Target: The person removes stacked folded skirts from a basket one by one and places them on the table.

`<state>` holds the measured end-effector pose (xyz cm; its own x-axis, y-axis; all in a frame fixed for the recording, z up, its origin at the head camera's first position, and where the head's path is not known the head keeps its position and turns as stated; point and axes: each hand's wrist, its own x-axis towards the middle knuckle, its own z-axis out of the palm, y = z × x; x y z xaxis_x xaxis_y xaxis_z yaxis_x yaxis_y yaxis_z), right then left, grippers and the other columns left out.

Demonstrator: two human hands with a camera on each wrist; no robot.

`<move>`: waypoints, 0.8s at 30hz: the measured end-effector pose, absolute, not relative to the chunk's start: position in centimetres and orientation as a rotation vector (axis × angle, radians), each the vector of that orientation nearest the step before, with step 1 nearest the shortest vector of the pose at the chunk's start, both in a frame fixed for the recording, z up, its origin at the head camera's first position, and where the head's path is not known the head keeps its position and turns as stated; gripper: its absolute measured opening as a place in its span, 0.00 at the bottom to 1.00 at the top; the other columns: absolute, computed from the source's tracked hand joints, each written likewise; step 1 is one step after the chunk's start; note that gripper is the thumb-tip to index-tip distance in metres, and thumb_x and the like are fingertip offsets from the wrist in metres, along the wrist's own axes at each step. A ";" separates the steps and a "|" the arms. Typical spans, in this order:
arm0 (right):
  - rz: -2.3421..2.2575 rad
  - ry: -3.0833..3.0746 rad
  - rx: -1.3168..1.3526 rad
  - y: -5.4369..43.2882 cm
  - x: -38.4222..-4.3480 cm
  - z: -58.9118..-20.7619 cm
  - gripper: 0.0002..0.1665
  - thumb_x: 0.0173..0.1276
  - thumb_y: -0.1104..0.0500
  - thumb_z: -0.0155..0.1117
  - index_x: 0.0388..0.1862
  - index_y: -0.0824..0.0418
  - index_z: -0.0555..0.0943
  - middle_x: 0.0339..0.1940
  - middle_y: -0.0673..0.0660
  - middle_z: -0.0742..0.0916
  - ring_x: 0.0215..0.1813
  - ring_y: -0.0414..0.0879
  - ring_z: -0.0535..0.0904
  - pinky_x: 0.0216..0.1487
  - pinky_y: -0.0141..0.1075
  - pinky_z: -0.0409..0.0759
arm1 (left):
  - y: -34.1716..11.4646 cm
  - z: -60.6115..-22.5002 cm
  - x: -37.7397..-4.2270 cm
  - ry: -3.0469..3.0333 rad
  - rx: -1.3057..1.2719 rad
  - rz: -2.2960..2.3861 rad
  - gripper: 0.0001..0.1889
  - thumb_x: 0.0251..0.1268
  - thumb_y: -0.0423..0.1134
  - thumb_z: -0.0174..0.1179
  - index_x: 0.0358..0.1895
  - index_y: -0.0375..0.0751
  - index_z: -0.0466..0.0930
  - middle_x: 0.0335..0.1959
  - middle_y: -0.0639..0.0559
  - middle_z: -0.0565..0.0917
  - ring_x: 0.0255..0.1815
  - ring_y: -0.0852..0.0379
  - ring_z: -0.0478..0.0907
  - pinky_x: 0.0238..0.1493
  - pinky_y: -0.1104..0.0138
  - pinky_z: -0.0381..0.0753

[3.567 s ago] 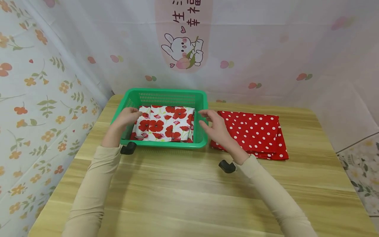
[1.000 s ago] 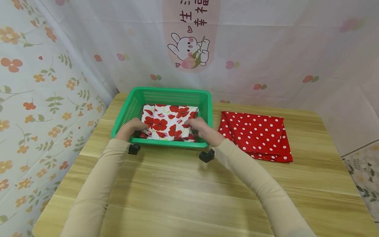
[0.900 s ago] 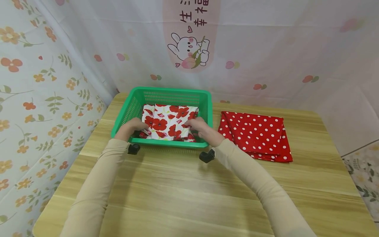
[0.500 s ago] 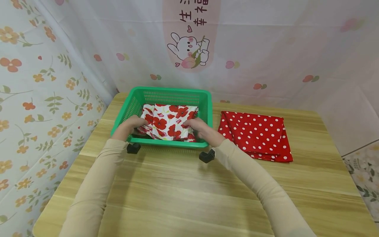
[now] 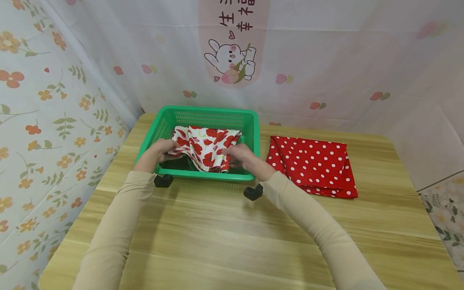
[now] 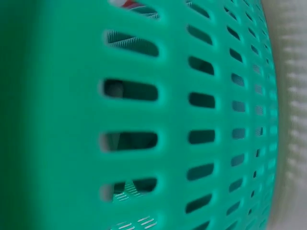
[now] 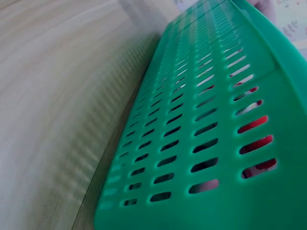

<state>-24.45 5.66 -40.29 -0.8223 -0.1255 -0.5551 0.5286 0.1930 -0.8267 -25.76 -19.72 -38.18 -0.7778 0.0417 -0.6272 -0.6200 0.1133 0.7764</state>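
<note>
A folded white cloth with red poppies (image 5: 208, 145) lies in a green plastic basket (image 5: 214, 176). My left hand (image 5: 161, 150) pinches the cloth's left front edge, raised so that the dark basket floor shows beneath it. My right hand (image 5: 243, 155) grips the right end of the same cloth, thumb on top; its other fingers are mostly hidden by the fabric. Only the slotted wall of the basket fills the left wrist view. In the right wrist view, red and white fabric shows through the slots of the basket wall (image 7: 225, 120).
To the right of the basket, a folded red cloth with white dots (image 5: 311, 165) lies on the wooden table (image 5: 224, 233). A printed curtain (image 5: 308, 60) hangs behind the table, and a flowered one (image 5: 54, 133) stands along the left.
Both hands first hovered over the basket sides, then reached in and took hold of the poppy cloth. Lately the left hand has lifted its left front edge; the right has barely moved.
</note>
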 end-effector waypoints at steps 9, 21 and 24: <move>-1.603 2.008 0.305 5.4 -24.3 -40.6 0.07 0.59 0.64 0.64 0.35 0.61 0.76 0.21 0.49 0.80 0.20 0.39 0.74 0.29 0.34 0.78 | -19.8 -38.5 -25.5 2.118 -0.505 1.542 0.26 0.65 0.30 0.44 0.63 0.20 0.53 0.41 0.41 0.70 0.20 0.63 0.76 0.52 0.57 0.77; -1.613 2.019 0.257 5.4 -24.1 -40.6 0.03 0.60 0.64 0.64 0.32 0.60 0.78 0.19 0.48 0.80 0.19 0.38 0.72 0.38 0.38 0.81 | -20.1 -38.5 -25.2 2.503 -0.451 1.302 0.37 0.59 0.32 0.51 0.71 0.29 0.46 0.58 0.29 0.63 0.31 0.53 0.74 0.36 0.60 0.81; -1.622 2.014 0.260 5.4 -24.2 -40.7 0.07 0.60 0.64 0.64 0.38 0.62 0.79 0.20 0.48 0.81 0.19 0.38 0.74 0.31 0.34 0.80 | -20.0 -38.4 -25.1 2.580 -0.398 1.211 0.37 0.57 0.31 0.50 0.71 0.29 0.48 0.64 0.27 0.60 0.38 0.47 0.75 0.38 0.58 0.82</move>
